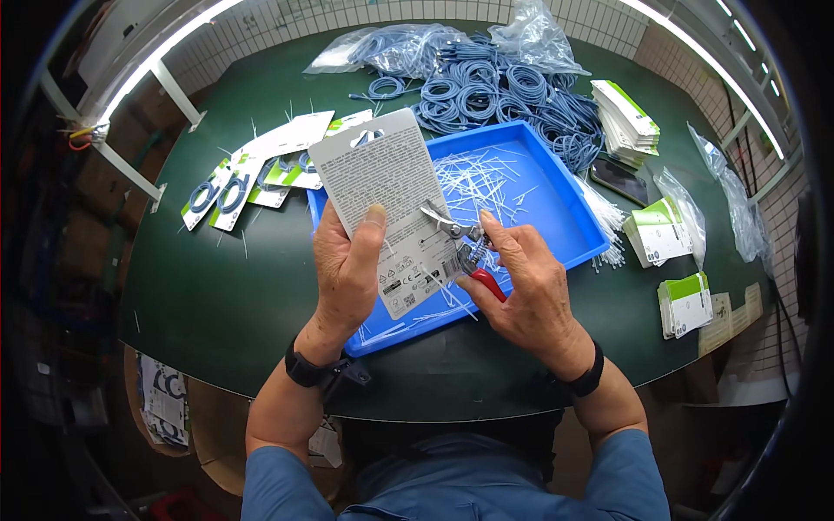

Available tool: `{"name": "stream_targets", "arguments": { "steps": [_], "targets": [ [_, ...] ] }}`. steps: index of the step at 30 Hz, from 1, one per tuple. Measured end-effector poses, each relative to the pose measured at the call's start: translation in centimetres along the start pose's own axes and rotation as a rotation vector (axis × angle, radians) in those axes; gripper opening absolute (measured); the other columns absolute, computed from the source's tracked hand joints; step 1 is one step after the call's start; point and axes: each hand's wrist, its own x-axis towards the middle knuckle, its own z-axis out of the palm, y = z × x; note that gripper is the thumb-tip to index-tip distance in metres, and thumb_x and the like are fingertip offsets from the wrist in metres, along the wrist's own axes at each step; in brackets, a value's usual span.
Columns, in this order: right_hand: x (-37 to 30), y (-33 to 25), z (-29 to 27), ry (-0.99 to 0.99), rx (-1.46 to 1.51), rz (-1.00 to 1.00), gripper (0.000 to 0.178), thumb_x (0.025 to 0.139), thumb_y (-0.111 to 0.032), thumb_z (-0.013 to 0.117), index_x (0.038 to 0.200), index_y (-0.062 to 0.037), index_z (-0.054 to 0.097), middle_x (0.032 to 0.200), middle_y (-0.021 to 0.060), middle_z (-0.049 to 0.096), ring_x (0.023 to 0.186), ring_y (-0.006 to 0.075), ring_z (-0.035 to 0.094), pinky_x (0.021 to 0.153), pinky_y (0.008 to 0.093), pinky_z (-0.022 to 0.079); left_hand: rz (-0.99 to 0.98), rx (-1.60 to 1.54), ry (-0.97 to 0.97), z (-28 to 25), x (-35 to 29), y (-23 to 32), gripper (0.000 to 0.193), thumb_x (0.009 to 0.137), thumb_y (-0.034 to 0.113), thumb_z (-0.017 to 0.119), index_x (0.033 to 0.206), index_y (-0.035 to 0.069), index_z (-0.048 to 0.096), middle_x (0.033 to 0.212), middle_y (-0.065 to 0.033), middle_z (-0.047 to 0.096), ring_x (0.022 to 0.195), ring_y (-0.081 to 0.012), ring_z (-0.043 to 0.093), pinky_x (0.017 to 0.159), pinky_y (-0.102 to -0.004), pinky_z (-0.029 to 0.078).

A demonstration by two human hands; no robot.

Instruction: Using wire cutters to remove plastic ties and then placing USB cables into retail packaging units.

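My left hand [347, 269] grips a grey cardboard backing card [378, 174] by its lower left edge, thumb across the printed face. A hang hole is cut near its top, and a bit of blue cable shows through it. My right hand [534, 282] is closed around red-handled cutting snips [470, 247], whose blades lie over the right edge of the card. Below both hands is a blue tray [575, 217] strewn with loose thin white plastic ties [473, 178]. Whether the blades touch a tie cannot be made out.
Coiled blue-grey cables [486, 91] heap at the back beside clear plastic bags [534, 39]. Carded cables [230, 193] lie at the left with white ties sticking out. Stacks of green-and-white cards [658, 233], a bundle of white ties [608, 221] and a phone [618, 179] are at the right.
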Motion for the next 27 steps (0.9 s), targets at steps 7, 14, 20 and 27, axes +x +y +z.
{"name": "stream_targets", "arguments": {
  "steps": [7,14,20,27],
  "targets": [
    [-0.6,0.1,0.5,-0.027,-0.015,0.025,0.078,0.081,-0.016,0.088,0.149,-0.0010,0.053,0.100,0.0148,0.064,0.078,0.0250,0.065,0.068,0.0365,0.057,-0.023,-0.022,-0.011,0.4,-0.4,-0.3,0.034,0.108,0.017,0.053,0.136,-0.002,0.053,0.123,-0.0117,0.068,0.105,-0.0112,0.065,0.093,-0.0293,0.054],
    [-0.9,-0.6,0.5,-0.048,0.010,0.072,0.074,0.082,-0.016,0.088,0.146,0.0002,0.055,0.095,0.0131,0.063,0.070,0.0244,0.062,0.063,0.0369,0.055,-0.042,-0.044,0.032,1.0,-0.9,-0.2,0.033,0.108,0.016,0.052,0.136,-0.002,0.052,0.122,-0.0115,0.068,0.103,-0.0109,0.066,0.091,-0.0289,0.055],
    [-1.1,-0.2,0.9,-0.080,0.000,0.090,0.071,0.082,-0.016,0.086,0.143,0.0011,0.056,0.093,0.0131,0.063,0.069,0.0245,0.062,0.062,0.0368,0.053,-0.117,-0.011,0.106,1.1,-0.5,-0.4,0.032,0.107,0.015,0.053,0.134,-0.003,0.054,0.119,-0.0113,0.069,0.099,-0.0103,0.066,0.088,-0.0275,0.055],
    [-0.8,-0.5,-0.3,-0.235,0.070,0.110,0.070,0.081,-0.016,0.086,0.143,-0.0017,0.058,0.094,0.0125,0.063,0.069,0.0240,0.063,0.063,0.0363,0.053,-0.128,-0.025,0.190,-1.0,0.7,-0.3,0.030,0.107,0.015,0.053,0.131,-0.003,0.056,0.115,-0.0115,0.069,0.097,-0.0105,0.067,0.086,-0.0266,0.056]
  ]
}}
